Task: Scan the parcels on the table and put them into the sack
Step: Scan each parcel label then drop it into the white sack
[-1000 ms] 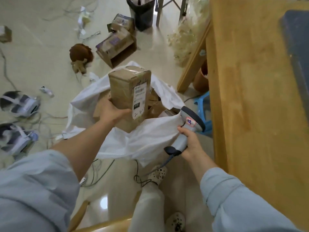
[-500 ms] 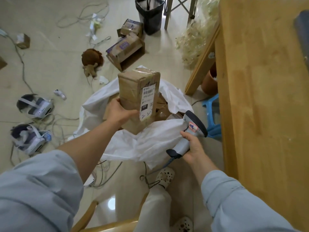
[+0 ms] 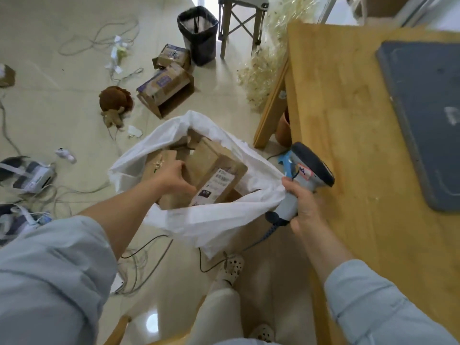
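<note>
The sack [image 3: 199, 220] stands on the floor [image 3: 62, 115] just beside the table [image 3: 348, 158] edge. Its mouth is wide open, and the rim nearest the person folds outward. In the mouth the parcel [image 3: 216, 165] lies tilted on other cardboard boxes [image 3: 161, 161], with its white label facing up. It fills most of the opening, and a little free room is left along the far rim.

The left hand [image 3: 174, 179] is inside the mouth and grips the parcel's near left corner, fingers and thumb curled round it. The right hand [image 3: 305, 202] is between sack and table, with all fingers wrapped round the handle of the scanner [image 3: 310, 168]. The sack rim touches this hand at the thumb.

The sack is thin, white and wrinkled. The parcel is brown cardboard under glossy tape. The table is smooth light wood and carries one dark flat mat [image 3: 423, 115].

Beyond the sack the floor holds two open cartons [image 3: 165, 93], one brown plush toy [image 3: 115, 100], one black bin [image 3: 199, 33] and loose cables [image 3: 99, 43].
</note>
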A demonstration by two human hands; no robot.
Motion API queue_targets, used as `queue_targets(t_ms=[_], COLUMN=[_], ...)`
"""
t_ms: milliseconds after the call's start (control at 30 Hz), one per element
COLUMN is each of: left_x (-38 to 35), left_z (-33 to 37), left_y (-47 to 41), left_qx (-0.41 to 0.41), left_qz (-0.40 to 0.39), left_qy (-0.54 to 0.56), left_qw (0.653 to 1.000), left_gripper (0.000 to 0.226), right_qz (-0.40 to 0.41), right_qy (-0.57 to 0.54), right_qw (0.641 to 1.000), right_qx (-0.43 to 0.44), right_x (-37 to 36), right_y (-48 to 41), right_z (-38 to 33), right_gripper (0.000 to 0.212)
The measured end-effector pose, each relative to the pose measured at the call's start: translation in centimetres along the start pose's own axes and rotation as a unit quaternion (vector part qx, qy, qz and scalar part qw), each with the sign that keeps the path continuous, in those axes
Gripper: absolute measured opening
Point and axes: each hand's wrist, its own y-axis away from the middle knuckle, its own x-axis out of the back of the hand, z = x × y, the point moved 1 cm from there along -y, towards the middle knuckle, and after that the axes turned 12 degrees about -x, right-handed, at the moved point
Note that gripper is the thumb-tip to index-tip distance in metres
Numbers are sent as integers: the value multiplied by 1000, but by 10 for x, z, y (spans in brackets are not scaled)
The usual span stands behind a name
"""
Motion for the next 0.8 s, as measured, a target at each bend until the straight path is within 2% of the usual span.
queue_targets(t_ms=[100,167,267,333,400,500,600,733,800], left_x=[-9,-18,-35,-41,-39,-25,-15,-11,-12], left_z=[3,3,7,10,16,37,78,149,187], left_y=[-2,-2,-1,-1,-5,-12,-14,-11,-6], left_qx=[-8,-18,-35,-42,-45,-56,-96,-201,-247], left_qz=[-74,-131,-189,-200,-174,-92,-45,5,18], left_qy=[-70,-122,-175,-173,-141,-99,-94,-201,-226], left_qw=[995,984,966,963,973,989,990,959,942], left_gripper=[74,69,47,54,57,53,56,61,62], right_qz=[-22,-30,-35,-39,-43,-54,-49,-60,-43], right_qy=[11,24,50,63,70,68,52,21,11], right_qw=[1000,999,997,997,996,996,997,998,999], right_qx=[18,33,38,34,21,-7,-24,-25,-7], right_x=[-6,-10,-13,-12,-9,-5,3,26,44], right_y=[8,14,14,13,13,14,22,39,45], right_z=[-15,-18,-18,-18,-19,-21,-26,-40,-50], right_gripper=[28,23,42,42,38,38,34,14,22])
